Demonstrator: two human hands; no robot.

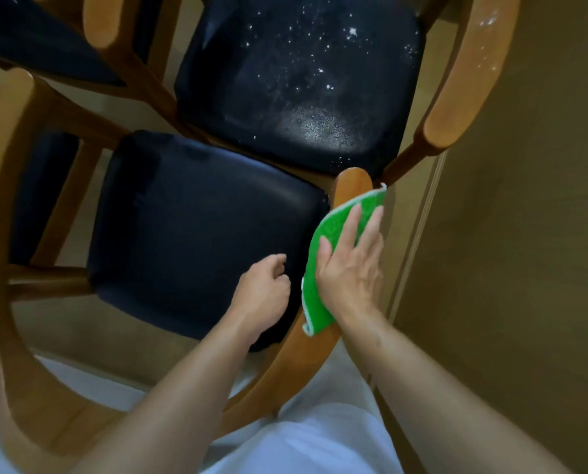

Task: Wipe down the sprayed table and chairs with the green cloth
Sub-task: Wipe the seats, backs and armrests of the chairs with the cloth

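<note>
Beige floor (121,340) seen beneath wooden chairs | near chair (196,227): dark seat, no droplets seen | left hand (263,292) loosely curled over seat edge, nothing held | green cloth (333,241) pressed flat on right armrest (349,188) by right hand (350,268), fingers straight | far chair (302,80): seat speckled white | brown wall (525,234) at right

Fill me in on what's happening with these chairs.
A person is wiping the near chair's wooden armrest with a green cloth, pressed flat under the right hand. The left hand hangs loosely curled over that chair's dark seat, holding nothing. The far chair's seat and armrest carry white spray droplets, not yet wiped.
</note>
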